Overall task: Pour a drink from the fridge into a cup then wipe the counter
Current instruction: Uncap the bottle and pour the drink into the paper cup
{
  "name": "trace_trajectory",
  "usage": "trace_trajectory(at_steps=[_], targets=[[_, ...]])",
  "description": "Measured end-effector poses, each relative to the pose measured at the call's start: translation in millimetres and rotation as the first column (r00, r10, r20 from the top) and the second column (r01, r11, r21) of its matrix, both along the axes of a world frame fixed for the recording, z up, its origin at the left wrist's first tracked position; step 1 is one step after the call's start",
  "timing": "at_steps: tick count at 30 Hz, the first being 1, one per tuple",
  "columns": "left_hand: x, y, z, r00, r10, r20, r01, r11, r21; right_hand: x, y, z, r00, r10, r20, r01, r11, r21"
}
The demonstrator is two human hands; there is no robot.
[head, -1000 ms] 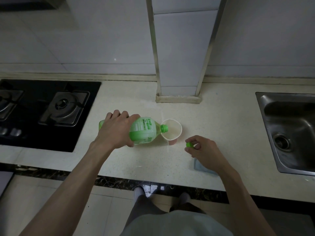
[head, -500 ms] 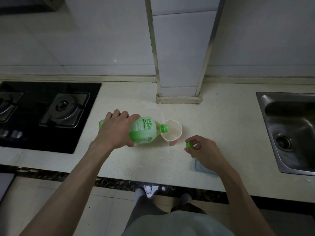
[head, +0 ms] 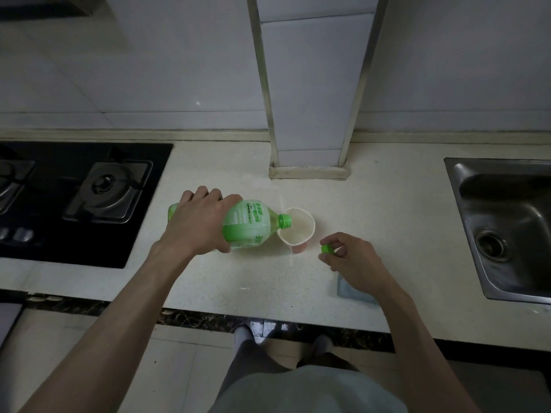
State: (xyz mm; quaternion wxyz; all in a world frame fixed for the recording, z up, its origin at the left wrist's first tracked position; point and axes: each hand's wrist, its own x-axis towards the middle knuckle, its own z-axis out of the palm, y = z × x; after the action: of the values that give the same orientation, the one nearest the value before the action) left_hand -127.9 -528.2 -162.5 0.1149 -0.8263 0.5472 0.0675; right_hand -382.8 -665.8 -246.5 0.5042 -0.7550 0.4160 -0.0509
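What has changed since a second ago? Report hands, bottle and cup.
Nothing visibly changed. The left hand still holds the bottle tipped with its mouth at the rim of the cup, and the right hand still pinches the cap beside the cup.

View: the camera swings slightly, so the stove point(head: 89, 162) and sink point(head: 453, 174) sit a little further left in frame.
Bottle point(head: 250, 225): its base lifts marginally in the left hand point(head: 199, 225), and the tilt toward the cup point(head: 301, 231) looks a trace steeper.
Right hand point(head: 357, 260): drifts a shade toward the cup, and the cap point(head: 327, 248) pinched in its fingertips lies slightly nearer the rim.
Drink level: any change in bottle or cup is too slight to read.
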Motion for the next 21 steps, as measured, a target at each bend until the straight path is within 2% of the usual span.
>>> trace_trajectory(at_steps=[21], targets=[[1.5, -3.6, 5.2, 0.999, -0.025, 0.04, 0.025, 1.0, 0.018, 8.1, -2.8, -1.7, 0.999, 0.033, -0.037, -0.033, 0.999, -0.013]])
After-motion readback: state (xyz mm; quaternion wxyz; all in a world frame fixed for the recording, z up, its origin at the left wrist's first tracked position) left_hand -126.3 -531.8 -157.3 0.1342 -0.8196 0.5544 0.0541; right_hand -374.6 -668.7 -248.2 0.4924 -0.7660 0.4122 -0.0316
